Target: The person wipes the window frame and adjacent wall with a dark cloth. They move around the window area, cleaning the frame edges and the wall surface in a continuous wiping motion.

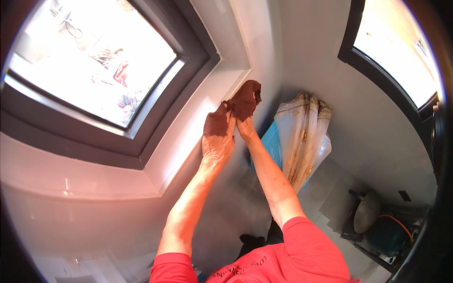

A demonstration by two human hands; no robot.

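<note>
A dark brown cloth (245,100) is bunched around both of my hands at the outer edge of a white window sill (193,132). My left hand (217,136) lies along that edge, with part of the cloth over its back and fingers. Beside it, my right hand (247,122) is mostly covered by the cloth, so its fingers are largely hidden. The two hands are close together near the sill's far corner. A dark window frame (177,106) borders the sill on the left, with bright glass inside it.
A patterned, pale cloth-like cover (299,131) hangs over a light blue object (271,145) right of my arms. A second dark-framed window (384,83) is at the upper right. At the lower right, a pan (367,212) and a dark green container (387,235) stand on a low rack.
</note>
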